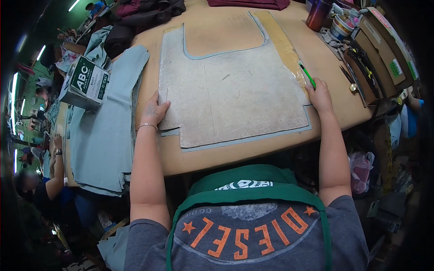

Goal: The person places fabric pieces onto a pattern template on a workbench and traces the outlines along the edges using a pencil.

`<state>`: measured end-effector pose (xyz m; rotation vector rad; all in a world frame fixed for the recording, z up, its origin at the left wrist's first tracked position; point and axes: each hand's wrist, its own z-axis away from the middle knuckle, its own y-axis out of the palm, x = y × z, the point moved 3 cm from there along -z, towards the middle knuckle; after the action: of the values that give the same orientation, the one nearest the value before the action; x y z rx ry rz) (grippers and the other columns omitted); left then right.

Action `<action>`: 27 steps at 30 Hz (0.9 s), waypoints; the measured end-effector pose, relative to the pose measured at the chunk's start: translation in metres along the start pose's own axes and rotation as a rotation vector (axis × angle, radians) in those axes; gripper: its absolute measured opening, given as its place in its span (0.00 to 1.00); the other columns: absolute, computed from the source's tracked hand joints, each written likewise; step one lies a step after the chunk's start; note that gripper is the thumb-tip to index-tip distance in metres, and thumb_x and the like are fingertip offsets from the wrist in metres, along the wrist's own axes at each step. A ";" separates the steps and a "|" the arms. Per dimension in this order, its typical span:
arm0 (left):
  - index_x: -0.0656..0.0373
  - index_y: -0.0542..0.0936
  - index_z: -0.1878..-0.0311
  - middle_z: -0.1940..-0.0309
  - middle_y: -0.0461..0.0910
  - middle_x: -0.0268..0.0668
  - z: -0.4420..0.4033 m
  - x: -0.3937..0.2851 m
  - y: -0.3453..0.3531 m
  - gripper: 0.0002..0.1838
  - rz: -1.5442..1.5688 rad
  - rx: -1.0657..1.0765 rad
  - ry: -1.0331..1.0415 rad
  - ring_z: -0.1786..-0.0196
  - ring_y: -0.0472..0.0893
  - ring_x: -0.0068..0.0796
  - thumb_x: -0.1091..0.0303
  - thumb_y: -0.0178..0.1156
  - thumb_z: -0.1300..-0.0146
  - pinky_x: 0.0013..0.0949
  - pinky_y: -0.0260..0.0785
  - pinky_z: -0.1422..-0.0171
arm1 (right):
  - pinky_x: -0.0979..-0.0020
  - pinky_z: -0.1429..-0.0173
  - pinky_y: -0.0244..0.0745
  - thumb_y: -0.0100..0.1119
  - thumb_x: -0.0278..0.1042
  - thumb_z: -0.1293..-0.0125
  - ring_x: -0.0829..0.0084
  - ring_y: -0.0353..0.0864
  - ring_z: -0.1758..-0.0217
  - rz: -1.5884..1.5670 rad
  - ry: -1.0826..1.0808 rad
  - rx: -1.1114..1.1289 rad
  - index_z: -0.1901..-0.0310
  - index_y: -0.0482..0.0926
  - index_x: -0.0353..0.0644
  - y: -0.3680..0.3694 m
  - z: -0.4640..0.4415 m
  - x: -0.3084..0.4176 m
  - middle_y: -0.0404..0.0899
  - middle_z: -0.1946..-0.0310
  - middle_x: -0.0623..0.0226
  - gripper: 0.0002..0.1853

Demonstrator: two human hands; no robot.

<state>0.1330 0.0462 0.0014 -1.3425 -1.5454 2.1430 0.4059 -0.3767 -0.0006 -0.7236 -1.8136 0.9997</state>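
A large pale pattern board (239, 95) with yellow tape along its right strip lies flat on the table. Light blue fabric (246, 142) shows from under its lower edge and along its curved cutout. My left hand (154, 109) rests on the board's left edge, thumb on top, fingers apart. At the right edge, my right hand (319, 95) has its fingers wrapped round a green pen (307, 74), which points up and away from me.
Stacked light blue fabric pieces (106, 131) lie at left, with an ABC box (86, 83) on them. Dark red cloth (248, 3) is at the far edge. A tumbler (319, 14), tools and cardboard boxes (382, 49) stand at right. A co-worker's arm (56, 167) shows at far left.
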 end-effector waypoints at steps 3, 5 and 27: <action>0.67 0.63 0.41 0.49 0.70 0.54 0.000 -0.010 -0.003 0.35 -0.086 0.029 -0.049 0.47 0.73 0.44 0.62 0.61 0.52 0.34 0.63 0.43 | 0.62 0.49 0.67 0.58 0.37 0.47 0.52 0.71 0.55 -0.005 0.002 0.006 0.53 0.72 0.37 -0.002 0.001 0.002 0.71 0.60 0.49 0.20; 0.67 0.64 0.42 0.49 0.71 0.53 0.000 -0.014 -0.006 0.35 -0.095 0.076 -0.083 0.47 0.72 0.44 0.61 0.61 0.52 0.35 0.63 0.43 | 0.62 0.49 0.67 0.58 0.37 0.47 0.52 0.71 0.54 -0.005 0.003 0.010 0.53 0.72 0.37 -0.001 0.000 0.001 0.71 0.60 0.49 0.20; 0.64 0.63 0.41 0.54 0.73 0.54 -0.003 -0.005 -0.006 0.38 -0.049 0.161 -0.002 0.51 0.74 0.46 0.59 0.64 0.55 0.36 0.65 0.46 | 0.70 0.60 0.69 0.63 0.33 0.52 0.69 0.75 0.68 -0.358 0.179 0.150 0.59 0.74 0.35 0.008 -0.013 -0.021 0.76 0.71 0.60 0.19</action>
<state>0.1367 0.0478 0.0092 -1.2386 -1.3591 2.1865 0.4273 -0.3848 -0.0136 -0.3660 -1.6206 0.7954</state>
